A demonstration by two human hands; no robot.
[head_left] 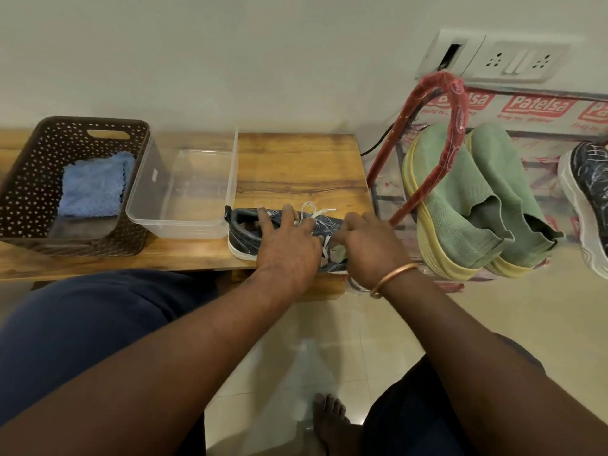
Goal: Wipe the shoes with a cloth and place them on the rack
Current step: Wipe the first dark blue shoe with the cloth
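Note:
A dark blue sneaker [245, 236] with white laces and a white sole lies on its side at the front right of the wooden table [296, 166]. My left hand [286, 243] lies over its middle, fingers spread across the upper. My right hand [368, 246] is at the toe end and grips a small pale green cloth [339, 253] against the shoe. On the red-framed rack [437, 139] to the right stand a pair of green slip-on shoes [467, 199] and a second dark sneaker [589, 192].
A brown perforated basket [29, 179] at the table's left holds a folded blue cloth [93, 185]. Beside it stands a clear plastic tub [184, 205]. A wall socket plate [516, 60] is above the rack. Tiled floor and my bare foot [329, 419] lie below.

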